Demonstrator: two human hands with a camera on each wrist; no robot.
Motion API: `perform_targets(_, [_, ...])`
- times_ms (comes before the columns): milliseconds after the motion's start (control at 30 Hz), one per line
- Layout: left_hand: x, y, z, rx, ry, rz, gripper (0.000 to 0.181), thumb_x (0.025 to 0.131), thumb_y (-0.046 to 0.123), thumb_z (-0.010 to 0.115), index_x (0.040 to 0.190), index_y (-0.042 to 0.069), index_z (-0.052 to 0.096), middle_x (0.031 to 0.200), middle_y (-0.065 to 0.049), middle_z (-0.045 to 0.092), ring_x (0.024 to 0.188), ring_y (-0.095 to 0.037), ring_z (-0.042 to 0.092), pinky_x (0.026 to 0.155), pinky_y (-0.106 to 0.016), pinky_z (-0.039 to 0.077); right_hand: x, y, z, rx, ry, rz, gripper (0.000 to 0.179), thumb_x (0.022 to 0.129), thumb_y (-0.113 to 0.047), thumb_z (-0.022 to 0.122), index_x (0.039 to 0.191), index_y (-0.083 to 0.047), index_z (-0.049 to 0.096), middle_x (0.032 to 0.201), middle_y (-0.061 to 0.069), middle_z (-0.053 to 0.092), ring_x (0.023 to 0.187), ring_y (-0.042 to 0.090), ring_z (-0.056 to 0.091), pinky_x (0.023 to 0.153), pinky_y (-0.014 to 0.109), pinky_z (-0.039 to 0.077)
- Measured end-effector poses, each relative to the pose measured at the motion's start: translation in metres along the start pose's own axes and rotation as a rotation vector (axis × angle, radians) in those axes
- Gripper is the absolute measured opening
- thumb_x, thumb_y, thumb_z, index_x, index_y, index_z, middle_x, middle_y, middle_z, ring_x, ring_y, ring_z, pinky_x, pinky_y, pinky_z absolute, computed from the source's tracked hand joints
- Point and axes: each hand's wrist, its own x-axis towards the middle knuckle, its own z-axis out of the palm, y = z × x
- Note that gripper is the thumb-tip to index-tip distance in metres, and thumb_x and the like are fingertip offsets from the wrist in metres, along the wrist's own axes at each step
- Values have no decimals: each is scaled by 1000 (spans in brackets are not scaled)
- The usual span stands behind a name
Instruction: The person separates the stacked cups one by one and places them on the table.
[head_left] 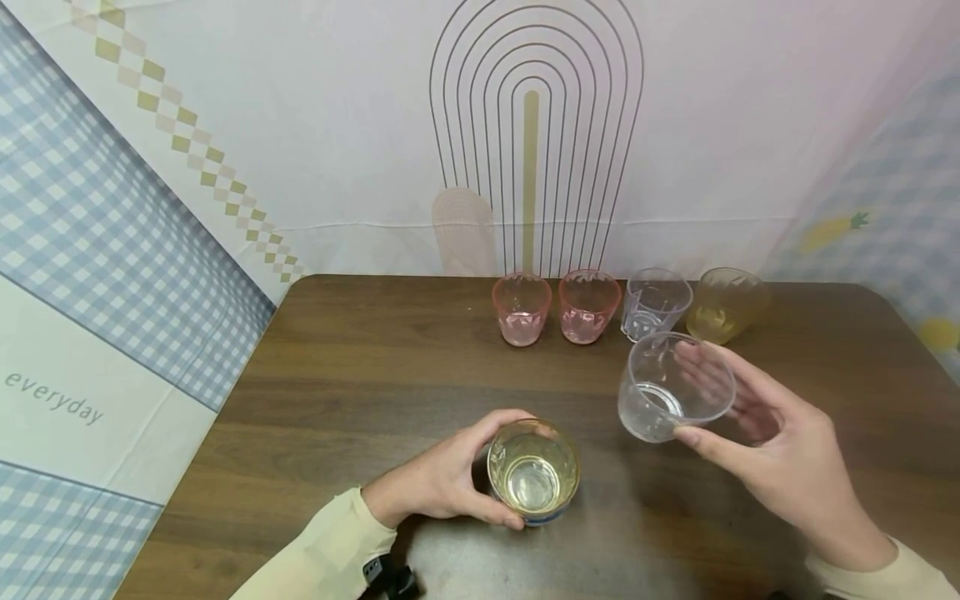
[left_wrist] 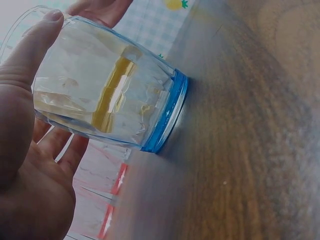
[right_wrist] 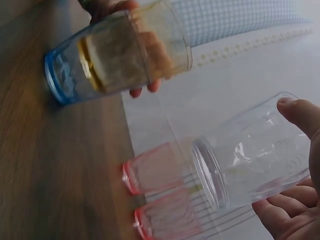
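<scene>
My left hand (head_left: pixel 453 482) grips a blue-based cup (left_wrist: pixel 169 112) from its left side, thumb and fingers around the wall. Nested inside it is a yellow cup (head_left: pixel 534 483), whose rim sticks out above the blue one in the right wrist view. This stack is upright and low over or on the table; whether its base touches I cannot tell. To the right, my right hand (head_left: pixel 795 446) holds a clear cup (head_left: pixel 647 408) in the air between thumb and fingers. The clear cup is apart from the stack and looks empty.
Along the back of the brown wooden table (head_left: pixel 375 350) stand two pink cups (head_left: pixel 522 312) (head_left: pixel 589 310), a pale clear-violet cup (head_left: pixel 656 304) and a yellow cup (head_left: pixel 723 312). A patterned cloth (head_left: pixel 360 125) hangs behind the table's back edge.
</scene>
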Motion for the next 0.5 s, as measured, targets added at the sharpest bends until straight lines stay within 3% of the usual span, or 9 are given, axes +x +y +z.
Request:
perform_targets(267, [1, 0, 0, -5, -3, 3, 103, 75, 2, 98, 158, 9, 37, 154, -14, 61, 144, -24, 58, 127, -35, 43, -7, 2, -11, -151, 76, 159, 91, 72, 37, 73, 155, 10, 48, 154, 11, 64, 135, 8, 67, 111, 19, 52])
perform_targets(500, [0, 0, 0, -4, -2, 2, 104, 75, 3, 98, 158, 10, 37, 155, -13, 60, 145, -23, 57, 128, -35, 42, -11, 5, -17, -359, 119, 211, 87, 76, 28, 80, 155, 4, 53, 150, 4, 68, 131, 2, 67, 108, 10, 51])
